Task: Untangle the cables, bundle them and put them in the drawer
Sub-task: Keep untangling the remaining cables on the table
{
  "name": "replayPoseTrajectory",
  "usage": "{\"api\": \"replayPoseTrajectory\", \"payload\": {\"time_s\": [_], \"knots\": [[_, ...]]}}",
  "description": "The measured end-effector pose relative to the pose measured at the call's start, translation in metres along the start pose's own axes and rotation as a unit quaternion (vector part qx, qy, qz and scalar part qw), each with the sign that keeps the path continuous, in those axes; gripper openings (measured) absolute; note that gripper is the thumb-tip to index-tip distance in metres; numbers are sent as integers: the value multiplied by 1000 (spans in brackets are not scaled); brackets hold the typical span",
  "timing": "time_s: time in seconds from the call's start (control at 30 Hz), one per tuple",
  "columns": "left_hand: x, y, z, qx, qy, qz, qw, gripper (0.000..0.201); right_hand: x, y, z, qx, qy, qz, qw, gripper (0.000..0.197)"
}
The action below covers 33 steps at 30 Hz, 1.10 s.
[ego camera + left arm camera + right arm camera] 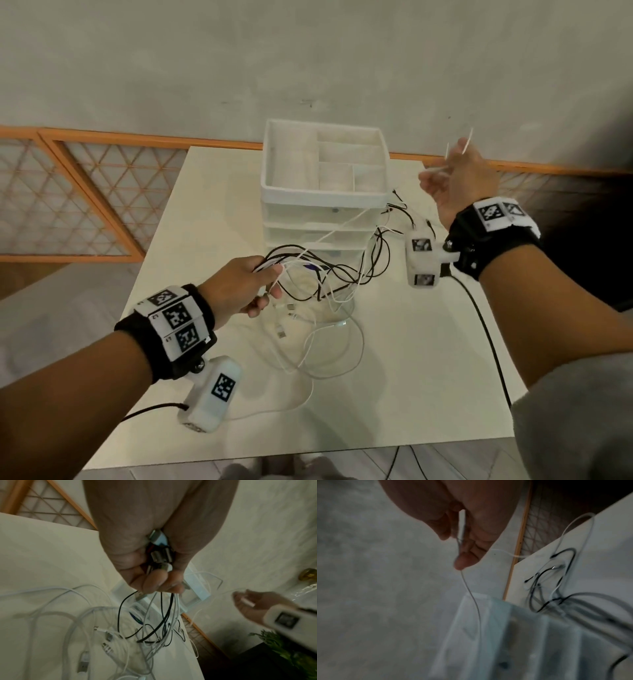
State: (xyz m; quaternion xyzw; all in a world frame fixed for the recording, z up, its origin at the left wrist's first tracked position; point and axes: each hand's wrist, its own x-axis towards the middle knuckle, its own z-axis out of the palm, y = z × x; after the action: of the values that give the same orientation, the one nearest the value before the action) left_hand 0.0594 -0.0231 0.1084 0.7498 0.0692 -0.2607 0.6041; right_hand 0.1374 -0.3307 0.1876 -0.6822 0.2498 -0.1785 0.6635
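Fingers of the left hand [239, 287] in the head view curl round a bunch of black and white cables [318, 274] low over the desk [411, 377], while the right hand [459, 185], at two o'clock from the drawer unit [325, 192], pinches one thin white cable [346, 226] drawn taut across it. From the left wrist, the fingers [154, 582] clamp several plugs [161, 555], so a harder pull would likely tighten the knot. From the right wrist, fingers [465, 555] nearly closed on the strand could let it slip.

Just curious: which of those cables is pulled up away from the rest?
The thin white cable, pinched in the right hand; the others stay bunched in the left hand.
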Motion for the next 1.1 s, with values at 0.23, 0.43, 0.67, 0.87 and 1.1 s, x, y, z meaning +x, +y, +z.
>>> {"api": "replayPoseTrajectory", "payload": {"time_s": [0.23, 0.43, 0.67, 0.87, 1.1], "knots": [[-1, 31, 2, 3, -21, 28, 999, 19, -78, 65, 7, -257, -161, -241, 922, 48], [-5, 52, 16, -11, -89, 36, 995, 26, -108, 77, 33, -282, -257, -350, 855, 13], [-4, 47, 13, 51, -64, 65, 995, 25, -101, 62, 29, -315, -276, -247, 874, 15], [-11, 44, 13, 49, -78, 65, 994, 29, -109, 56, 38, -334, -293, -257, 858, 10], [-19, 50, 8, 230, -124, 187, 947, 10, -114, 65, 40, -404, -422, -248, 773, 29]]}}
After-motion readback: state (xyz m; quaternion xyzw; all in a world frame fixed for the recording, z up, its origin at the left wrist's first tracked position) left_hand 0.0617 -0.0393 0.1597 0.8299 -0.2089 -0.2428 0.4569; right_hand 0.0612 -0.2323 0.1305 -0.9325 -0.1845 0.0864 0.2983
